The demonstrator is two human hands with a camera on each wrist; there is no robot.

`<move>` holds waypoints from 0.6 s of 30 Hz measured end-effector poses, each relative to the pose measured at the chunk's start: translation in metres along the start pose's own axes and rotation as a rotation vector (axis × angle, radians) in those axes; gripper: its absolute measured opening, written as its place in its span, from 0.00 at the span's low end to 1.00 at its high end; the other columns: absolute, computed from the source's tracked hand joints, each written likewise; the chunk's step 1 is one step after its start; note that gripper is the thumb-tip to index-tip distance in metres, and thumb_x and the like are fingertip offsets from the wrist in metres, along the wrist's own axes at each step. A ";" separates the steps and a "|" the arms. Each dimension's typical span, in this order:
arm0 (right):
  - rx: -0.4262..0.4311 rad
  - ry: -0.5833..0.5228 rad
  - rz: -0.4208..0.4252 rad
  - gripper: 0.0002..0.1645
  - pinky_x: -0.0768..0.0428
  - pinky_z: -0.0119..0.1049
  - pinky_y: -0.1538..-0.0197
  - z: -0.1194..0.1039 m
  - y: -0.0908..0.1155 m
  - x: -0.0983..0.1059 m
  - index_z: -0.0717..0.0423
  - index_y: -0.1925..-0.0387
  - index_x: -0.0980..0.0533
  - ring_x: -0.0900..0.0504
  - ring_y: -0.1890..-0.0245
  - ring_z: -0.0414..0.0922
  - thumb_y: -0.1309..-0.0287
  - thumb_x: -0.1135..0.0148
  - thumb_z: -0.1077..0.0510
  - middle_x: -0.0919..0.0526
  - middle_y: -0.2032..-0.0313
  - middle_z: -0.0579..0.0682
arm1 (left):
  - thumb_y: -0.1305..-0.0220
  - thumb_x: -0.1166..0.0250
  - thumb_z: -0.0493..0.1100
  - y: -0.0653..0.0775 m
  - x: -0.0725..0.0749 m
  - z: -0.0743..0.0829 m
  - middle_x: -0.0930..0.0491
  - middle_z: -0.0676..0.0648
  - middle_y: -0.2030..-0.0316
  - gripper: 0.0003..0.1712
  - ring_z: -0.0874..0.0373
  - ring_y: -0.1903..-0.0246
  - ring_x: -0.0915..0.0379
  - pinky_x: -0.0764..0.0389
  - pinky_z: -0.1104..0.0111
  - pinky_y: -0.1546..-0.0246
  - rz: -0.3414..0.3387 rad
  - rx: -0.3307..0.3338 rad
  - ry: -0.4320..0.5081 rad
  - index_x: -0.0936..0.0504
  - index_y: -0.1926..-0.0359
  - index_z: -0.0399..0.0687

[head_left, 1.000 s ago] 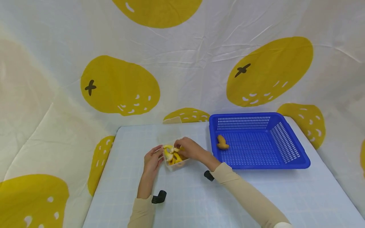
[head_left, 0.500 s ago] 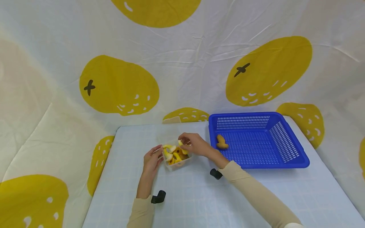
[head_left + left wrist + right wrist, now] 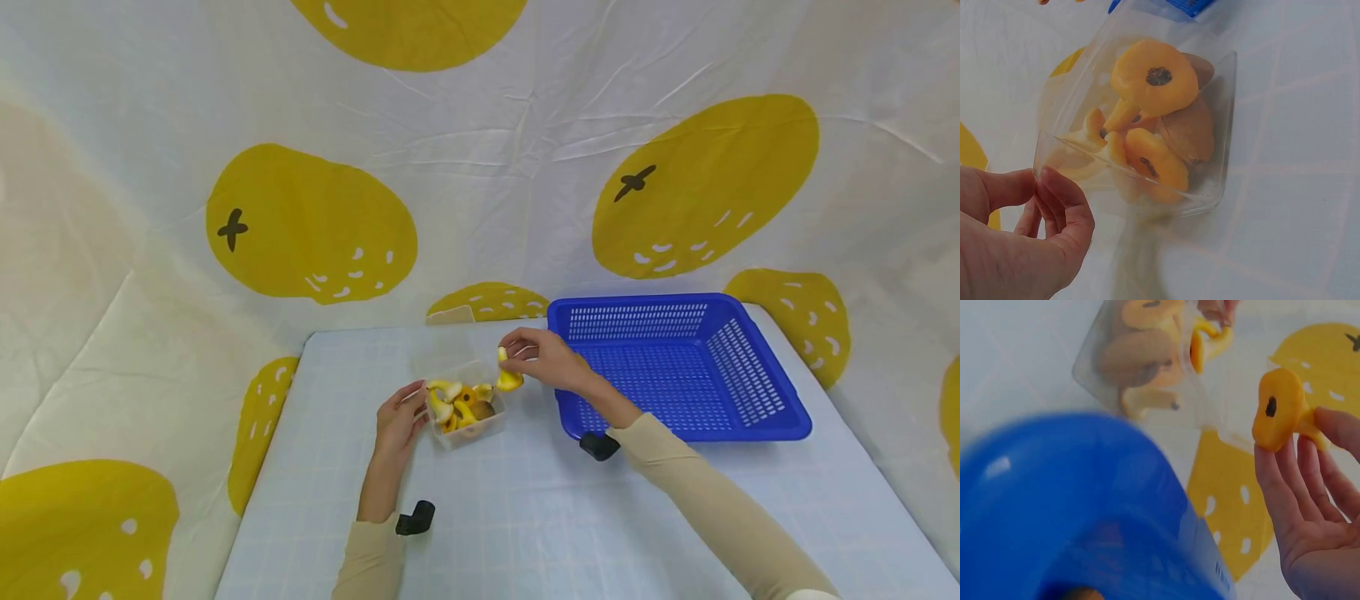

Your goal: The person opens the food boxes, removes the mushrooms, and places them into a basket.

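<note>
A yellow mushroom (image 3: 510,381) is pinched by its stem in my right hand (image 3: 551,360), between the clear plastic box and the blue basket. In the right wrist view, the cap of this mushroom (image 3: 1280,407) faces left with a dark mark on it. My left hand (image 3: 397,421) pinches the left edge of the clear box (image 3: 480,430) between thumb and fingers. Inside the box lie yellow mushrooms (image 3: 1154,75) and brown pieces (image 3: 1188,132), several in all.
The blue basket (image 3: 682,435) stands right of the box, partly under my right forearm. A brown piece (image 3: 1083,594) shows inside it in the right wrist view. The box's translucent lid (image 3: 446,354) stands open behind it. A patterned cloth hangs beyond the table's back edge.
My right hand has lifted the yellow mushroom out of the box and moved right toward the basket, now covering the brown piece in the head view. My left hand stays at the box.
</note>
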State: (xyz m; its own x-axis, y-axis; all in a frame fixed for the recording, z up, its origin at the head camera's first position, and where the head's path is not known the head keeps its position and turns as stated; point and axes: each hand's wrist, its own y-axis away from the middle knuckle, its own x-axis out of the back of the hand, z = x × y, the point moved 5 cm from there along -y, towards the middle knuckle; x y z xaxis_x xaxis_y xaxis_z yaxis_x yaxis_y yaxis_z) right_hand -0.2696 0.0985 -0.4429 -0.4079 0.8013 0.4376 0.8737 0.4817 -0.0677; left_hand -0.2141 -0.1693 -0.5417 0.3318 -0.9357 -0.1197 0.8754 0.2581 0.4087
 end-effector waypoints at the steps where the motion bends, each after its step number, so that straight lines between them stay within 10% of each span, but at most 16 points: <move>1: -0.022 -0.021 0.003 0.18 0.16 0.43 0.47 0.001 0.002 0.004 0.61 0.47 0.20 0.15 0.53 0.51 0.35 0.30 0.58 0.15 0.54 0.56 | 0.27 0.35 0.42 0.000 0.000 0.000 0.19 0.49 0.56 0.21 0.58 0.61 0.25 0.19 0.72 0.61 0.000 0.001 0.001 0.21 0.37 0.39; 18: -0.258 -0.254 0.065 0.27 0.19 0.55 0.43 0.040 0.034 0.068 0.63 0.38 0.25 0.15 0.52 0.53 0.33 0.31 0.55 0.19 0.45 0.63 | 0.26 0.36 0.42 0.000 -0.001 0.001 0.19 0.49 0.56 0.20 0.59 0.61 0.24 0.19 0.71 0.60 -0.002 0.011 -0.006 0.20 0.37 0.41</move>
State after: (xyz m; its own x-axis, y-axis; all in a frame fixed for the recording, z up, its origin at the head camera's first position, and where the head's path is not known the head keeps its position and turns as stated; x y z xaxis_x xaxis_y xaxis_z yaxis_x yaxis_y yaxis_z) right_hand -0.2785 0.1834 -0.4513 -0.3740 0.9054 0.2011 0.9248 0.3477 0.1548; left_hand -0.2142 -0.1689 -0.5406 0.3281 -0.9376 -0.1148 0.8720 0.2539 0.4185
